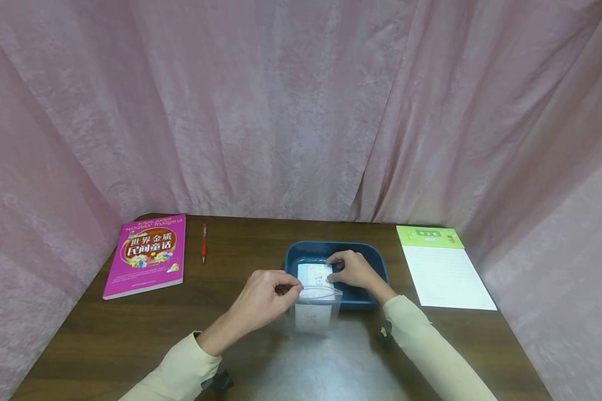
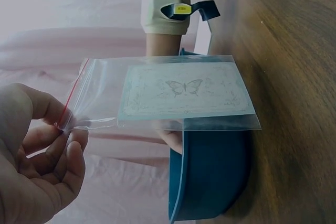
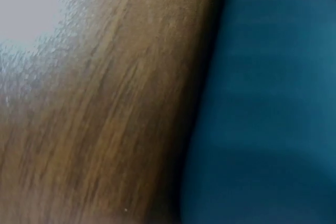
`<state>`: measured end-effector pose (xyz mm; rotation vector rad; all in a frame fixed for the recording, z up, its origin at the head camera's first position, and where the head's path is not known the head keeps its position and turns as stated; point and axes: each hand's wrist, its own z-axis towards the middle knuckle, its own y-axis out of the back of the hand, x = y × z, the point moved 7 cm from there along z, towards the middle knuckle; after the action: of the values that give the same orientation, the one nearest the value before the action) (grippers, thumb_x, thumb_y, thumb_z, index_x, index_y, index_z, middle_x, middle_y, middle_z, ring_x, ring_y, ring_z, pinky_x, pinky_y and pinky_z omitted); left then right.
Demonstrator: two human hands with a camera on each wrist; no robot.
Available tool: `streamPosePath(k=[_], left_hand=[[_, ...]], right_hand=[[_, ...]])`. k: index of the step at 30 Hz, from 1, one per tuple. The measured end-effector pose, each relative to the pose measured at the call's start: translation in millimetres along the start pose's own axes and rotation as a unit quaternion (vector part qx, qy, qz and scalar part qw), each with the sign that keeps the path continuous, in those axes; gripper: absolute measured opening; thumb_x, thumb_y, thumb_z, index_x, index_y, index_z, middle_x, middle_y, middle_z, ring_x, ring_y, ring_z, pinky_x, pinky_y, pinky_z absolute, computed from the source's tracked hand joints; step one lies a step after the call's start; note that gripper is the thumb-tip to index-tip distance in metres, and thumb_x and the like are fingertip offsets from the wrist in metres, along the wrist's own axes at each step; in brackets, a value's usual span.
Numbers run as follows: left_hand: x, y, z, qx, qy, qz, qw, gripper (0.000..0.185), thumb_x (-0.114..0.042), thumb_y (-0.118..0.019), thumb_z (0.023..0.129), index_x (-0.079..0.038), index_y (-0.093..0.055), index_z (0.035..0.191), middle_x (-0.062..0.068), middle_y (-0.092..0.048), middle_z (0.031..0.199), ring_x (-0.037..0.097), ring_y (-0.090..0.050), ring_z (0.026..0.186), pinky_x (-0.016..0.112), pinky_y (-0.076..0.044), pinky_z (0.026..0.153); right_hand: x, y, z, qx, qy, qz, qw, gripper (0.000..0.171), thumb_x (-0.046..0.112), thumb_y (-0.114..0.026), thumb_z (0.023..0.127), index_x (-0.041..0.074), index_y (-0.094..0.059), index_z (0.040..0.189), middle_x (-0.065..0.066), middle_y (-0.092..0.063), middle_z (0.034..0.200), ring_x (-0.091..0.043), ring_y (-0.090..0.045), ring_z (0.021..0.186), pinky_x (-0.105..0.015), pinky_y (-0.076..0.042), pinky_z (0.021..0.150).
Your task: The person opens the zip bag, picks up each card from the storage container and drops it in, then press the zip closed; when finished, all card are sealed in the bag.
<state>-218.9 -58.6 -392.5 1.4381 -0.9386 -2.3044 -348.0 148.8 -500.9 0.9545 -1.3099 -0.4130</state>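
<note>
My left hand [image 1: 268,295] pinches the red-zip edge of a clear zip-lock bag [image 2: 107,90] between thumb and fingers. Inside the bag lies a pale card [image 2: 184,88] printed with a butterfly and an ornate border. The bag hangs in front of the blue plastic basin [image 1: 376,262]. Within the basin is a white printed card [image 1: 311,273]. My right hand [image 1: 356,270] reaches into the basin, its thumb and bent index finger at that card's right edge; whether they grip it is unclear. The right wrist view holds only the basin and tabletop, without the hand.
A purple-pink book [image 1: 147,256] lies at the left of the dark wooden table [image 1: 231,245], with a red pen [image 1: 204,243] beside it. To the right is a white writing pad [image 1: 446,275] with a green header. Pink curtains [image 1: 281,111] hang behind the table.
</note>
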Motion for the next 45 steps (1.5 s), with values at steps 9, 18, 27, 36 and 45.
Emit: streamPosePath(k=[9, 18, 27, 36, 45], left_hand=[[-1.2, -0.7, -1.1, 0.003, 0.002, -0.002, 1.0000, 0.013, -0.014, -0.069, 0.093, -0.011, -0.081, 0.093, -0.008, -0.071, 0.080, 0.004, -0.057, 0.066, 0.024, -0.053, 0.060], [-0.6, 0.2, -0.3, 0.006, 0.007, 0.001, 1.0000, 0.012, -0.014, -0.070, 0.093, -0.011, -0.081, 0.094, -0.007, -0.072, 0.081, 0.005, -0.057, 0.066, 0.024, -0.053, 0.060], [1.0, 0.1, -0.4, 0.008, 0.006, 0.001, 1.0000, 0.012, -0.013, -0.069, 0.093, -0.011, -0.081, 0.095, -0.007, -0.071, 0.080, 0.005, -0.058, 0.066, 0.024, -0.053, 0.060], [1.5, 0.7, 0.2, 0.008, 0.005, 0.003, 1.0000, 0.012, -0.014, -0.069, 0.093, -0.013, -0.081, 0.094, -0.008, -0.070, 0.079, 0.006, -0.057, 0.066, 0.024, -0.053, 0.059], [3.0, 0.6, 0.5, 0.003, 0.003, 0.004, 1.0000, 0.013, -0.014, -0.069, 0.093, -0.011, -0.081, 0.095, -0.008, -0.071, 0.081, 0.006, -0.057, 0.065, 0.024, -0.052, 0.058]], right_hand=[[2, -3, -2, 0.002, -0.011, -0.004, 1.000, 0.037, 0.012, -0.088, 0.078, 0.016, -0.076, 0.113, -0.005, -0.072, 0.119, -0.025, -0.066, 0.107, -0.043, -0.057, 0.088], [2, 0, 0, -0.018, -0.002, -0.002, 1.000, 0.035, 0.006, -0.087, 0.078, 0.014, -0.077, 0.110, -0.005, -0.073, 0.117, -0.024, -0.067, 0.105, -0.042, -0.057, 0.088], [9, 15, -6, -0.056, 0.001, 0.056, 0.997, 0.027, 0.005, -0.081, 0.085, 0.010, -0.076, 0.112, -0.006, -0.073, 0.103, -0.019, -0.068, 0.088, -0.034, -0.059, 0.076], [13, 25, -17, -0.055, 0.009, 0.108, 0.993, 0.029, 0.009, -0.080, 0.087, 0.008, -0.075, 0.115, -0.004, -0.075, 0.102, -0.018, -0.070, 0.087, -0.035, -0.060, 0.077], [23, 36, -30, -0.045, 0.026, 0.158, 0.986, 0.021, 0.008, -0.078, 0.089, 0.006, -0.077, 0.110, -0.007, -0.076, 0.098, -0.019, -0.071, 0.086, -0.034, -0.060, 0.078]])
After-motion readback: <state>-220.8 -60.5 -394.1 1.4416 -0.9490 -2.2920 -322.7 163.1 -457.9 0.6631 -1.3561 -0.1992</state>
